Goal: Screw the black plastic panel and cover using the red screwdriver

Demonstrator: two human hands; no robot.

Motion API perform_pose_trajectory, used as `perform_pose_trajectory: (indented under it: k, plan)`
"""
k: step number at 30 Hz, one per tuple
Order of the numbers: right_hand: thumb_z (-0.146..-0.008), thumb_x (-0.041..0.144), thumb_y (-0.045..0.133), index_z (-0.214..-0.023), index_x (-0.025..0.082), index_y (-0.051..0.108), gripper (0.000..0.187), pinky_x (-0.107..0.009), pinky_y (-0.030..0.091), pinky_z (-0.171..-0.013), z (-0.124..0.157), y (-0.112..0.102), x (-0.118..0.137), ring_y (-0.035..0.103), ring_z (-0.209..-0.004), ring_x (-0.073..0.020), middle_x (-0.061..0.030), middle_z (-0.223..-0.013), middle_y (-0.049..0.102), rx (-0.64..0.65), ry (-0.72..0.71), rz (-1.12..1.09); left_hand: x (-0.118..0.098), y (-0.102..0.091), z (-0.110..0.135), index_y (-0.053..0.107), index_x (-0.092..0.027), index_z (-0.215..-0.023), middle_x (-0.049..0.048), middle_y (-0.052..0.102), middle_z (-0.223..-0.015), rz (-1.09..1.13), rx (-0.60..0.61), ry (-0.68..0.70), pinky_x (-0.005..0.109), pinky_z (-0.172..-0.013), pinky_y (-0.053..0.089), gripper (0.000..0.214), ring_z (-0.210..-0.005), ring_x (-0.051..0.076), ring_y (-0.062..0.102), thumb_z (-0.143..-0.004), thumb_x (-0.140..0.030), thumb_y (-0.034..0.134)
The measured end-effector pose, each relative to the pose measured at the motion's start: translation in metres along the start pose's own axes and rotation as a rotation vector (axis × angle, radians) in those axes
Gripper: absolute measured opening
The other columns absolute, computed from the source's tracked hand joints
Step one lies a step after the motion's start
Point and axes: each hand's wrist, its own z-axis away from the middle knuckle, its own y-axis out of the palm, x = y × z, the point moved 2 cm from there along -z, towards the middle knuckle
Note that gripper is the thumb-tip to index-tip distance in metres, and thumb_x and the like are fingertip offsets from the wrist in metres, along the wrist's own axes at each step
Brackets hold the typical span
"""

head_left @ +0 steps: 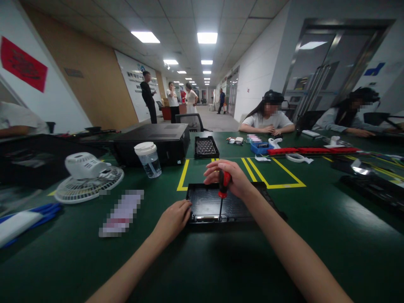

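A shallow black plastic panel (202, 201) lies on the green table in front of me, with a small silver strip (206, 218) along its near edge. My left hand (176, 215) grips the panel's left side, fingers curled over the rim. Above the panel, my right hand (232, 176) holds a red and black screwdriver (223, 183) nearly upright. Its dark shaft points down, and the tip meets the panel's near edge, just right of the silver strip. Some of my right fingers stretch out to the left past the handle.
A lidded clear cup (150, 162), a white fan (88, 179) and a blurred-out flat object (121, 213) are to the left. Behind stand a black case (151, 143) and a tray of screws (206, 148). A blue box (261, 147) sits far right, near seated people.
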Motion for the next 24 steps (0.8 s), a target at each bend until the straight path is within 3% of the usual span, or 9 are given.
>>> perform_pose_trajectory:
  k: [3,7,13,17,24]
  plan:
    - [-0.081,0.027,0.048,-0.090,0.012,0.060,0.021,-0.030,0.051,-0.051,0.0019,-0.0009,-0.0002,0.064,-0.053,-0.0158,-0.0059,-0.074,0.067,0.024,0.006,-0.012,-0.0003,-0.0002,-0.0001,0.059,-0.016,-0.108,0.0107,0.062,-0.112,0.004,0.000,0.004,0.034,-0.093,0.044,0.030,-0.104,0.021,0.057,-0.088,-0.023,0.037]
    - [-0.084,0.024,0.048,-0.071,0.013,0.056,0.019,-0.020,0.039,-0.038,0.0030,0.0000,-0.0006,0.046,-0.034,-0.0074,0.0029,-0.050,0.054,0.024,-0.030,-0.051,-0.0009,-0.0012,0.0002,0.059,-0.015,-0.107,0.0111,0.062,-0.111,0.019,-0.010,0.005,0.034,-0.092,0.044,0.030,-0.103,0.021,0.058,-0.088,-0.023,0.039]
    - [-0.084,0.029,0.048,-0.066,0.014,0.052,0.024,-0.019,0.034,-0.037,0.0038,0.0036,-0.0012,0.041,-0.034,-0.0066,0.0045,-0.048,0.047,0.068,-0.020,-0.088,-0.0005,-0.0012,0.0005,0.059,-0.015,-0.107,0.0112,0.062,-0.111,0.011,-0.012,0.010,0.034,-0.092,0.044,0.030,-0.103,0.021,0.057,-0.088,-0.023,0.038]
    - [-0.081,0.036,0.041,-0.067,0.014,0.054,0.029,-0.022,0.036,-0.040,0.0051,0.0060,-0.0001,0.042,-0.037,-0.0082,0.0022,-0.050,0.048,0.119,-0.018,-0.133,0.0003,0.0003,0.0007,0.059,-0.015,-0.107,0.0108,0.062,-0.111,0.009,-0.021,0.015,0.034,-0.093,0.044,0.029,-0.103,0.020,0.058,-0.088,-0.022,0.038]
    - [-0.079,0.031,0.035,-0.072,0.011,0.056,0.030,-0.027,0.038,-0.046,0.0070,0.0080,0.0014,0.046,-0.042,-0.0115,-0.0022,-0.056,0.051,0.203,0.015,-0.142,-0.0004,0.0008,0.0007,0.058,-0.014,-0.108,0.0118,0.061,-0.113,-0.010,-0.007,0.014,0.035,-0.094,0.043,0.030,-0.105,0.021,0.056,-0.089,-0.023,0.037]
